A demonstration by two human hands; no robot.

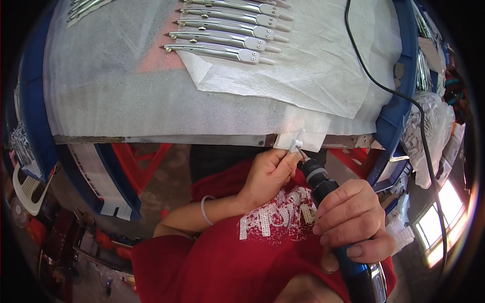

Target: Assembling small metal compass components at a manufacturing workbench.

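The left hand [268, 174] has its thumb and index finger closed in a pinch on a small pale piece [297, 145], with the other fingers curled in toward the palm. The right hand [356, 219] is wrapped around the blue and black body of an electric screwdriver [317, 177], its fingers bent around the barrel with no wide gap. The pale piece is whitish, with a rounded body and a short, narrow stem that points away from the person; finer detail is too small to make out. It sits at the tips of the left thumb and index finger, at the near edge of the tabletop [126, 101], right of that edge's middle, in front of a white pad [316, 140] that overhangs the edge. The screwdriver's thin metal bit [302, 154] reaches the piece from the right hand's side, just beside the left fingertips; whether its tip is seated in anything cannot be told. Toward the far side of the tabletop, silver drawing compasses [212, 50] lie side by side on a white sheet [303, 83], needle ends to the left, well apart from both hands. A black cord [373, 78] crosses the tabletop's right edge.
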